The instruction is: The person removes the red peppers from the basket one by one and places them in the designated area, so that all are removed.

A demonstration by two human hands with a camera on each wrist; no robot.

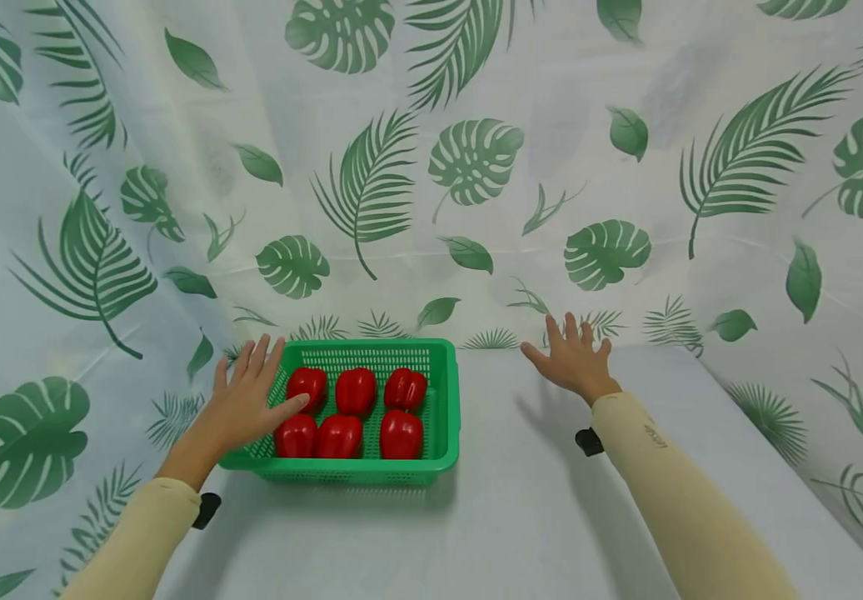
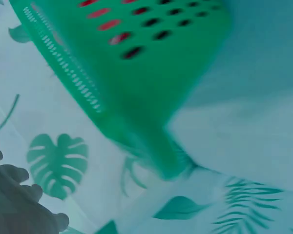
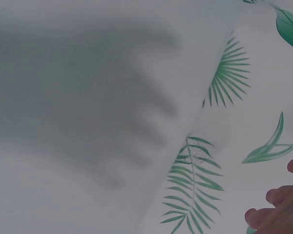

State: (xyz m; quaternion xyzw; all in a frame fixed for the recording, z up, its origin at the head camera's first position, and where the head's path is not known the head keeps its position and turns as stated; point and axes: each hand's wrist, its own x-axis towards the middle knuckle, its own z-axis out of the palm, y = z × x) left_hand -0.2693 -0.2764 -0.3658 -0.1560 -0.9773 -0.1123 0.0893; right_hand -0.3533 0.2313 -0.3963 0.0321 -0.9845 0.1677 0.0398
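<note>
A green plastic basket (image 1: 446,408) with perforated walls stands left of the middle of the white table. Several red bell peppers (image 1: 356,392) sit inside it in two rows. My left hand (image 1: 244,408) hovers over the basket's left side with fingers spread and thumb stretched toward the peppers; nothing is held. In the left wrist view, the basket (image 2: 151,92) looms close, and the left fingers (image 2: 24,195) show at the lower left. Off to the right of the basket, my right hand (image 1: 574,362) is raised above the table, fingers spread, holding nothing. Its fingers (image 3: 278,209) enter the right wrist view at lower right.
The white table (image 1: 506,517) runs under the basket and both arms. Behind it and along both sides hangs a white curtain (image 1: 514,242) printed with green leaves. The right hand's shadow (image 3: 88,97) falls on the tabletop.
</note>
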